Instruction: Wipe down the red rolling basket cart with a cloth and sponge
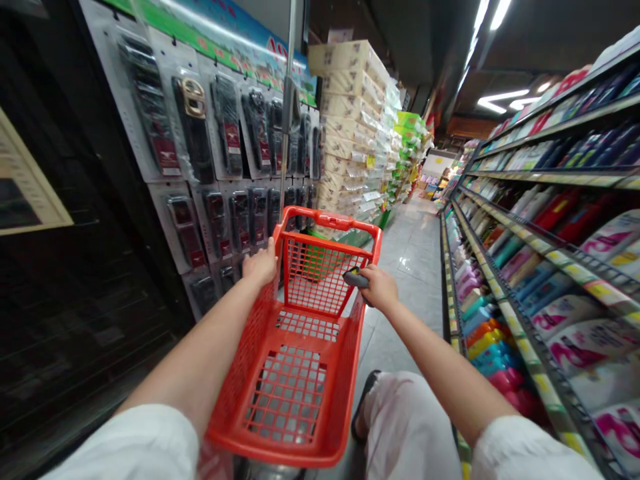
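Observation:
A red plastic shopping basket (345, 373) with grid walls and a grid floor stands in front of me. Around its left upper rim curl the fingers of my left hand (262, 265), thumb pointing forward. My right hand (383, 287) is closed at the right rim, around a small dark grey object (356, 278) with a black and yellow detail. What kind of object that is, I cannot make out. The far end of the basket has a raised red handle bar (333, 219). Most of my right fingers are hidden from view.
Packaged belts (230, 133) hang on a display at the left, with a metal pole (289, 107) before it. Stacked cartons (350, 127) stand beyond. Shelves of bottles (550, 273) line the right side. A grey tiled floor (407, 257) runs between them.

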Available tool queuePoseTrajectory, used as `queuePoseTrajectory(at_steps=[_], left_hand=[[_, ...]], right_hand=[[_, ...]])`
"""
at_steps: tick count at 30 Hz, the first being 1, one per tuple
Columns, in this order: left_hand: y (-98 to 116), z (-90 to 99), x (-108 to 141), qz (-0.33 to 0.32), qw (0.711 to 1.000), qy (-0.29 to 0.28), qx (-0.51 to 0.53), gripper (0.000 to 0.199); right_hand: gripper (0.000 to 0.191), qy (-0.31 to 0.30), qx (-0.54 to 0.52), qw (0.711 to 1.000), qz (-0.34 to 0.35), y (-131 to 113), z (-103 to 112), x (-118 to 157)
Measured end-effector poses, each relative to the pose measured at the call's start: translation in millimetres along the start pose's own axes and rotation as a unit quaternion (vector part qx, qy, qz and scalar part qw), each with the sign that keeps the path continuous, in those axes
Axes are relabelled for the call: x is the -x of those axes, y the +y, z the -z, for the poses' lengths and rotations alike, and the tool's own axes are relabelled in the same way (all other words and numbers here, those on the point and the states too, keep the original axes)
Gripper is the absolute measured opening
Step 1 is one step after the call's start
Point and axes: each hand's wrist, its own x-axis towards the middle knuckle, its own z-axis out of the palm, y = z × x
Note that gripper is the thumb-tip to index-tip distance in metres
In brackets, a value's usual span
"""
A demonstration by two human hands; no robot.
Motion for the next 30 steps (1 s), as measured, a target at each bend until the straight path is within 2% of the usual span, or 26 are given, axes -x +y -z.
queuePoseTrajectory(at_steps=[2, 4, 5, 7, 8, 10, 13, 16, 19, 21, 23, 27, 30], left_hand=[[22, 5.6, 11, -0.016, 0.995, 0.056, -0.086, 0.053], [49, 9.0, 35, -0.057, 0.99, 0.042, -0.118, 0.045], [63, 9.7, 52, -0.071, 0.992, 0.0, -0.107, 0.043], [88, 8.8, 91, -0.073, 0.986, -0.141, -0.043, 0.052], [99, 7.2, 112, -0.09, 0.977, -0.192, -0.009, 0.056], [114, 2.0, 148, -0.12, 0.961, -0.25, 0.018, 0.057], [123, -7.0, 182, -0.104, 0.954, -0.28, 0.026, 0.043], [121, -10.3, 192, -0.072, 0.96, -0.27, 0.019, 0.042], [111, -7.3, 192, -0.085, 0.959, -0.269, 0.029, 0.041], [101, -5.6, 192, -0.092, 0.957, -0.272, 0.039, 0.039], [87, -5.5, 193, -0.078, 0.96, -0.266, 0.048, 0.04], [49, -4.6, 194, -0.064, 0.969, -0.211, 0.109, 0.042], [20, 3.2, 191, -0.09, 0.959, -0.206, 0.17, 0.041]], right_hand=[[0.032, 0.018, -0.016, 0.999, -0.035, -6, -10, -9], [0.03, 0.017, -0.026, 0.998, -0.047, -16, -18, -4], [0.03, 0.013, -0.031, 0.998, -0.05, -22, -22, 2], [0.03, 0.003, -0.043, 0.998, -0.048, -35, -26, 18], [0.03, -0.004, -0.051, 0.998, -0.04, -42, -27, 27], [0.029, -0.023, -0.068, 0.997, -0.006, -50, -27, 43], [0.026, -0.042, -0.076, 0.995, 0.052, -48, -21, 50], [0.028, -0.029, -0.056, 0.997, 0.046, -30, -10, 27], [0.03, -0.008, -0.025, 0.999, -0.018, -17, 2, -5], [0.031, 0.004, -0.005, 0.999, -0.051, -20, 4, -15], [0.029, 0.003, 0.001, 0.999, -0.042, -35, 1, -9], [0.024, -0.011, -0.038, 0.996, 0.084, -68, -12, 26], [0.028, -0.007, -0.051, 0.993, 0.108, -65, -9, 34]])
